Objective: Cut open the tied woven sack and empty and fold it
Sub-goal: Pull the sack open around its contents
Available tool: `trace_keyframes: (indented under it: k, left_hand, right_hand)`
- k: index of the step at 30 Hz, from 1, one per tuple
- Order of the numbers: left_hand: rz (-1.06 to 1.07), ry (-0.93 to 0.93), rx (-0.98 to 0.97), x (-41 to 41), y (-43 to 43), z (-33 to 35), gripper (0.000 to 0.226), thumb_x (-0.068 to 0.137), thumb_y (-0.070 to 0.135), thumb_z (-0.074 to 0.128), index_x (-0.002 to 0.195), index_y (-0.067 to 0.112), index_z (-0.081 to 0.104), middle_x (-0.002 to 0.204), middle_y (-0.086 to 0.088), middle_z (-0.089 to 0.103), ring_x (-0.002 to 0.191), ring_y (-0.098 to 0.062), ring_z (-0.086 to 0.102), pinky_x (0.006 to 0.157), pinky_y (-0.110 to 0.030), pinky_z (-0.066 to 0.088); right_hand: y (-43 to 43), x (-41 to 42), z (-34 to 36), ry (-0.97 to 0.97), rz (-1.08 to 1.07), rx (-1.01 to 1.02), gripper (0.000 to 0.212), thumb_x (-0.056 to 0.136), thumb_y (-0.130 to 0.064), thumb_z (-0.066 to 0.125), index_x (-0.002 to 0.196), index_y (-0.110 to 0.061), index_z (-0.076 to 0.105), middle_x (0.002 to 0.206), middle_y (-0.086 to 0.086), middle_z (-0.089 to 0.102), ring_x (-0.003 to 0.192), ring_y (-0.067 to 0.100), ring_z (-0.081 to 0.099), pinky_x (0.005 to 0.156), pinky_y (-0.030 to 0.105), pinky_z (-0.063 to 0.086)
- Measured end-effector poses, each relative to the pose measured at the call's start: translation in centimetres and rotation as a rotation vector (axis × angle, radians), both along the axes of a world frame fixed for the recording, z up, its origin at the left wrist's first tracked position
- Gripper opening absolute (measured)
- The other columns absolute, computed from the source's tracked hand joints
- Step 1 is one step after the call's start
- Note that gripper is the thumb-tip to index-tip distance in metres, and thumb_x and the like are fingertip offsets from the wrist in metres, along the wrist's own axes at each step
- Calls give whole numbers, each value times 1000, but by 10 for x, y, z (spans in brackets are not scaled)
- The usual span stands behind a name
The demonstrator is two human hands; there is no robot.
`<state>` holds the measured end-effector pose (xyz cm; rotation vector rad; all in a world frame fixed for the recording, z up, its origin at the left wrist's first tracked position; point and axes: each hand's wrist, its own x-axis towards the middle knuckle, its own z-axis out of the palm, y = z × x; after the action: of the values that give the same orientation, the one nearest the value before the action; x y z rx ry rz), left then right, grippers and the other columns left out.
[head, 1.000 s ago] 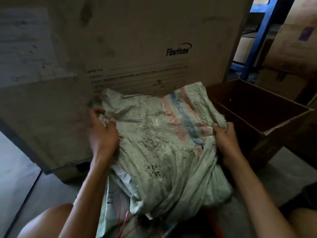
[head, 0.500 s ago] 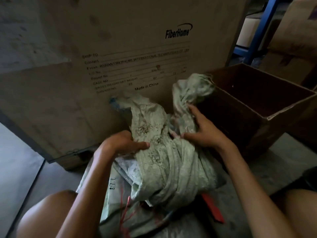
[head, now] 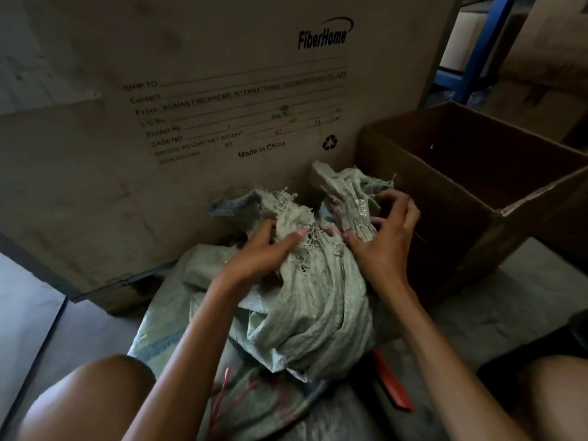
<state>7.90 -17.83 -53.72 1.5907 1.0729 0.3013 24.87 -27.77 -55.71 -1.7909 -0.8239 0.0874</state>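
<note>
The left grip [head: 257, 249] and right grip [head: 385, 237] each pinched the crumpled sack [head: 311, 300], which looked empty but was not folded flat yet.

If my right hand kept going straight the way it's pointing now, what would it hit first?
The woven sack: the right hand grips its bunched top, fingers pointing forward and left. Past that the large printed carton stands behind, though depth is unclear.
</note>
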Motion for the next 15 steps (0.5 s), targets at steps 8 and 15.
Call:
trace_keyframes:
  k: [8,15]
  left_hand:
    - [5,402,47,32,12,-50,84,81,57,74,148,26,33,158,-21,26,146,-37,29,118,-47,35]
    - [248,168,87,52,1,-59,37,82,20,75,118,21,68,116,-1,74,108,-22,70,99,-35,54]
  right_hand:
    - [15,20,-65,858,-11,-310,36,74,-8,76,110,-10,72,100,10,76,84,24,73,78,36,61]
    - [33,18,-84,480,153,-349,48,91,-25,58,138,-35,51,133,-9,62,124,15,57,107,40,46]
